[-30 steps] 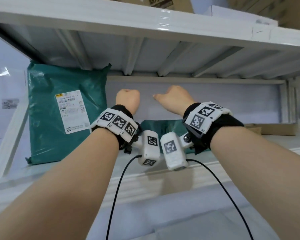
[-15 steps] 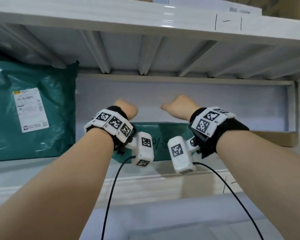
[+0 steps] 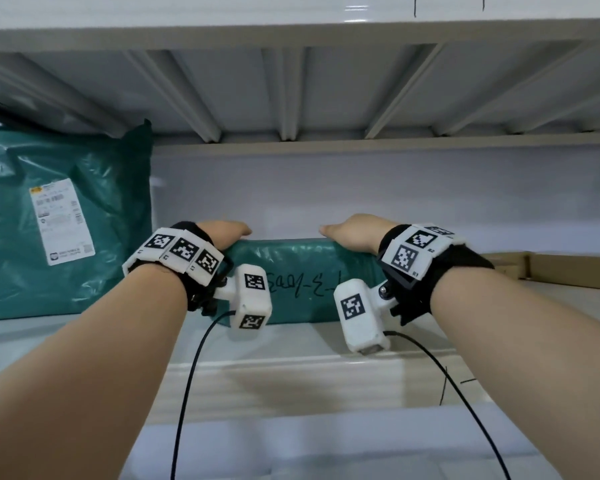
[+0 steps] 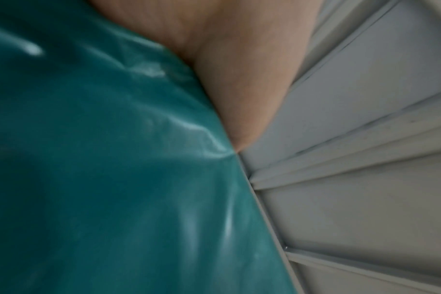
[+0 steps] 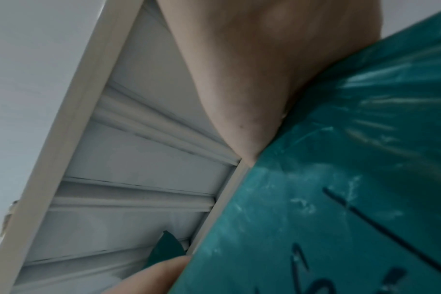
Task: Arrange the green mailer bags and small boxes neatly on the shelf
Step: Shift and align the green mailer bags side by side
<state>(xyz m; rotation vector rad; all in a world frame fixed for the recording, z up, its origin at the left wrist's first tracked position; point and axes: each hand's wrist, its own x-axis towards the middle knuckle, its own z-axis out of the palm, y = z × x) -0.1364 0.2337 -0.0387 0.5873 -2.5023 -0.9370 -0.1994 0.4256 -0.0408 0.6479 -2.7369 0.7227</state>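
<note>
A small green mailer bag (image 3: 302, 282) with dark handwriting stands upright on the white shelf (image 3: 291, 344). My left hand (image 3: 222, 233) grips its top left corner and my right hand (image 3: 354, 232) its top right corner. Both thumbs point inward along the top edge; the fingers are hidden behind the bag. In the left wrist view the left hand (image 4: 227, 69) lies against the glossy green bag (image 4: 101, 159). The right wrist view shows the right hand (image 5: 252, 69) on the bag (image 5: 353, 179). A large green mailer bag (image 3: 66, 220) with a white label stands at the left.
A flat cardboard box (image 3: 551, 271) lies on the shelf at the right. The ribbed underside of the upper shelf (image 3: 291, 81) hangs close overhead. The back wall stands right behind the small bag. Bare shelf separates the two bags.
My hands have spread apart from the bag's middle to its two top corners. The small bag now shows its full front with the writing.
</note>
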